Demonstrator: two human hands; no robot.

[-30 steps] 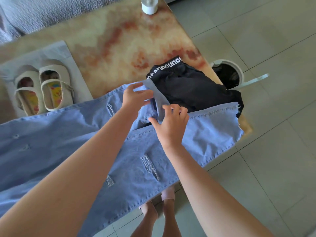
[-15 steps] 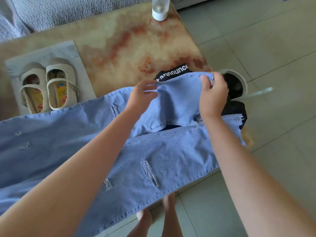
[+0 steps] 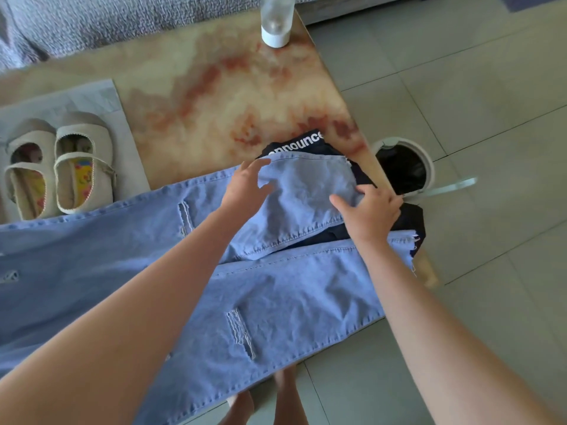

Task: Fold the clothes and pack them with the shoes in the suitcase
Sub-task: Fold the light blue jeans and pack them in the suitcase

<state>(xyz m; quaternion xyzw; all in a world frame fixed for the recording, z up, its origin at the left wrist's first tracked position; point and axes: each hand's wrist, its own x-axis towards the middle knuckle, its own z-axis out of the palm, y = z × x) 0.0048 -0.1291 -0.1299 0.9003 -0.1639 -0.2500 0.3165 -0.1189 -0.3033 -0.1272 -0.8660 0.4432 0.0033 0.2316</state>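
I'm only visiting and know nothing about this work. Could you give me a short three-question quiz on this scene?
1. True or false: the shoes stand on the bare floor.
2. What lies partly under the jeans? A) a black garment B) a towel C) a book
3. Fill in: the bottle stands on the ____.
Key: 1 false, they sit on a grey sheet on the table; 2 A; 3 table.
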